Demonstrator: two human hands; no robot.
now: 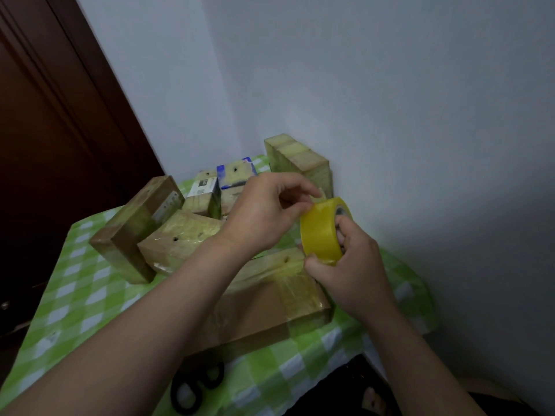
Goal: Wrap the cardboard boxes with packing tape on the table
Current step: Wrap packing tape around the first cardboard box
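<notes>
Tape roll (pixel 319 232) over flat box (pixel 270 307); scissors (pixel 195 388) before.

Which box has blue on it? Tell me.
The small back box, just beyond the left hand: it alone shows blue print along its top edges.

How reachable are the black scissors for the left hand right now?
Probably yes: the scissors lie uncovered at the table's near edge, just below the left forearm; the left hand must first release the tape roll.

Six cardboard boxes (pixel 129 232) (pixel 177 241) (pixel 201 193) (pixel 235 175) (pixel 300 160) (pixel 264 304), one tape roll (pixel 318 232), one pair of scissors (pixel 195 388), two hands (pixel 264 211) (pixel 357 265).
</notes>
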